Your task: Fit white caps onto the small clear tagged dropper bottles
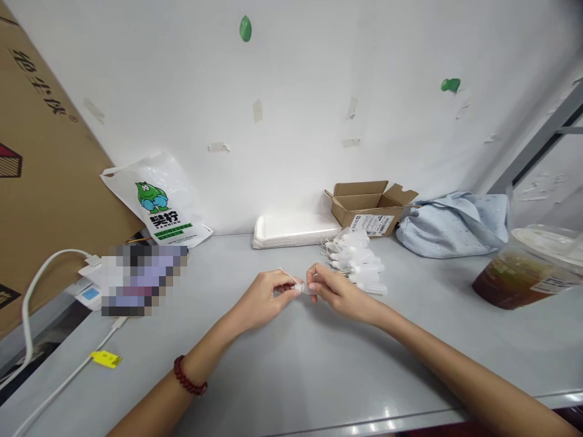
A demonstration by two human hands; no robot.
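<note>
Above the grey table, my left hand (271, 294) and my right hand (331, 290) meet with their fingertips pinched. Between them is a small translucent white plastic piece (306, 290), mostly covered by the fingers; its exact kind cannot be made out. A thin whitish strand or loop (288, 274) shows over the left fingers. Both hands are closed on the piece, the left at one end and the right at the other. Just behind my right hand lies a pile of similar translucent white plastic pieces (357, 254) with thin tips.
Behind the pile stand a stack of white trays (296, 227) and an open cardboard box (371, 203). A light blue cloth bag (455, 224) and a drink cup (523, 267) are at right. On the left are a white plastic bag (159, 200), a blurred-out object (146, 279) and white cables (68, 382).
</note>
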